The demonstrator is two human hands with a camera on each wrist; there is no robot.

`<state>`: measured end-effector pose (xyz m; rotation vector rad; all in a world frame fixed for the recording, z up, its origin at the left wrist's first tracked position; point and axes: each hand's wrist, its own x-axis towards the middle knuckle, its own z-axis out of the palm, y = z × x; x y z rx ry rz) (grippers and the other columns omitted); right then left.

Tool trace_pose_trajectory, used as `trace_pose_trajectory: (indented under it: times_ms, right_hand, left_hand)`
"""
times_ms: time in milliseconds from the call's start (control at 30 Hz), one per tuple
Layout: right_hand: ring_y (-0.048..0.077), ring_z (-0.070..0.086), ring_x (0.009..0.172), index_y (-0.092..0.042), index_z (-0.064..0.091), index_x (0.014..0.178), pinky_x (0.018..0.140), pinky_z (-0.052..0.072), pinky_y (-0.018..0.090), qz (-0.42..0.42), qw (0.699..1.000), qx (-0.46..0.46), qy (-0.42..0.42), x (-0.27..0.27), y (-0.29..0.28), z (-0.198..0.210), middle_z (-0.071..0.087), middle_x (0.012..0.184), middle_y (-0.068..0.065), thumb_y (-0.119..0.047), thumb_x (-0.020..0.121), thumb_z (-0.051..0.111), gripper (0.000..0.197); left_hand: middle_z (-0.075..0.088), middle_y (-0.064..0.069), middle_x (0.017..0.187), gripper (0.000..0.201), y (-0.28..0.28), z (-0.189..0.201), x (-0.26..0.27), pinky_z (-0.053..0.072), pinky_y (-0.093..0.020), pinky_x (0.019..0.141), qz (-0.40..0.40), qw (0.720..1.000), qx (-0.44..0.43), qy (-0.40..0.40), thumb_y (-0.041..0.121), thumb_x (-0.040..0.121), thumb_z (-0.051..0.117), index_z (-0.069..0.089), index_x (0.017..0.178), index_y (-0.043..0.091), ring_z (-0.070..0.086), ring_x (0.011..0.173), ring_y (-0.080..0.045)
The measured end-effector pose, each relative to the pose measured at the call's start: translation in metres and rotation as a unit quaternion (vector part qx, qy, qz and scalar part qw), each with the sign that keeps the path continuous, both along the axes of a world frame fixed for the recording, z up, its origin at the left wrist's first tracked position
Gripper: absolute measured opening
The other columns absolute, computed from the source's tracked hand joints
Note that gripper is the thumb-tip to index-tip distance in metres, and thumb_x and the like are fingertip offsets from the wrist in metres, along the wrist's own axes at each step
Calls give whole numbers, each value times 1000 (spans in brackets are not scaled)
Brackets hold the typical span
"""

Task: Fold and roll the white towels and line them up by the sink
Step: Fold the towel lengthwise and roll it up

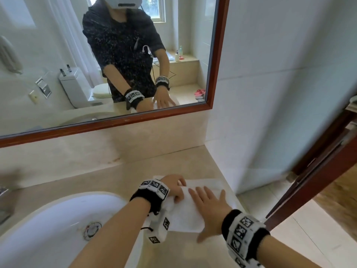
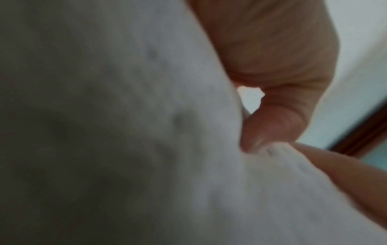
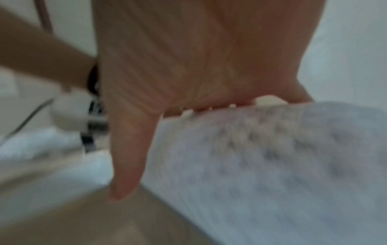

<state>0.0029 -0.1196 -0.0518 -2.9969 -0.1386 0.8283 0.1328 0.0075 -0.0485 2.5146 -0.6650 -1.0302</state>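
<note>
Pressing the towel [image 1: 190,213] at lower centre with the flat, spread right hand [image 1: 210,207], the left hand [image 1: 174,187] should pinch its fold evenly and pull it straight.

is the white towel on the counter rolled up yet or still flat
Still flat, not rolled: the white cloth towel lies on the beige counter, right hand pressing it, left hand pinching an edge.

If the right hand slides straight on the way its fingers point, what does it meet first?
The right hand lies flat on the white towel, fingers pointing at the left hand, which pinches the towel's edge. It would probably meet those fingers first, though depth is unclear.
</note>
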Motion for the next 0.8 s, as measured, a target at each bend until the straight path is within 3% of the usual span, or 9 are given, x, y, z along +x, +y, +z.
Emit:
trace_pose_trajectory:
  times_ms: [100, 233, 333, 400, 467, 533, 667, 733, 800]
  right_hand:
    - [33, 16, 143, -23, -6, 149, 111, 13, 65, -13, 998, -40, -42, 7, 5, -20, 13, 155, 9, -47, 68, 75, 118]
    - [26, 55, 112, -24, 28, 134, 95, 45, 42, -75, 992, 35, -90, 30, 0, -11, 52, 127, 2, -44, 66, 69, 82]
    - [27, 58, 106, -24, 35, 129, 85, 49, 36, -170, 981, 79, -52, 45, -1, 3, 59, 118, 3, -48, 61, 69, 80]
    - [27, 57, 107, -26, 41, 125, 85, 49, 35, -258, 954, 155, -12, 51, -1, -2, 59, 119, 3, -53, 55, 71, 81]
    - [25, 59, 104, -23, 55, 117, 90, 50, 38, -341, 894, 290, -14, 49, -2, -15, 64, 118, 2, -55, 43, 72, 82]
    - [31, 62, 104, -10, 64, 112, 97, 49, 44, -423, 787, 449, 11, 35, -4, -25, 67, 114, 12, -46, 40, 74, 80]
    - [38, 61, 100, 10, 58, 113, 98, 44, 45, -466, 543, 687, 125, -9, 2, -44, 65, 108, 26, -26, 72, 64, 55]
    - [39, 56, 115, 8, 51, 127, 110, 36, 48, -464, 504, 714, 144, -16, 5, -56, 57, 126, 27, -29, 64, 74, 75]
    - [42, 53, 120, 8, 53, 126, 111, 35, 49, -450, 523, 709, 146, -20, 10, -57, 57, 127, 29, -29, 55, 78, 84]
  left_hand:
    - [50, 1, 129, 48, -2, 3, -12, 43, -40, 99, -62, 986, 32, -149, 25, 78, 59, 49, 124, 22, 51, 116, -22]
    - [37, 4, 144, 40, 6, -1, -33, 19, -54, 113, -63, 916, 67, -391, 32, 94, 37, 38, 134, 25, 31, 136, -17]
    - [16, 1, 156, 50, 23, -9, -46, 17, -51, 116, 161, 933, -17, -321, 36, 95, 40, 26, 142, 22, 14, 145, -21]
    - [13, -8, 156, 67, 28, -16, -54, 22, -44, 117, 334, 907, -158, -202, 29, 91, 54, 18, 146, 16, 18, 143, -28]
    - [28, -16, 150, 70, 24, -22, -64, 35, -44, 111, 424, 852, -307, -8, 18, 91, 58, 15, 146, 11, 37, 134, -34]
    - [45, -16, 140, 59, 17, -25, -81, 46, -46, 101, 456, 810, -343, 134, 19, 93, 55, 24, 142, 11, 50, 123, -35]
    - [63, -11, 121, 73, 8, -27, -117, 51, -42, 97, 460, 796, -350, 177, 51, 64, 72, 49, 122, 13, 63, 106, -27]
    - [65, -9, 113, 78, 9, -23, -130, 52, -42, 96, 463, 781, -379, 178, 51, 48, 78, 50, 113, 18, 64, 102, -26]
    - [66, -5, 107, 74, 15, -17, -138, 53, -40, 94, 455, 782, -395, 161, 38, 50, 83, 50, 113, 18, 64, 100, -25]
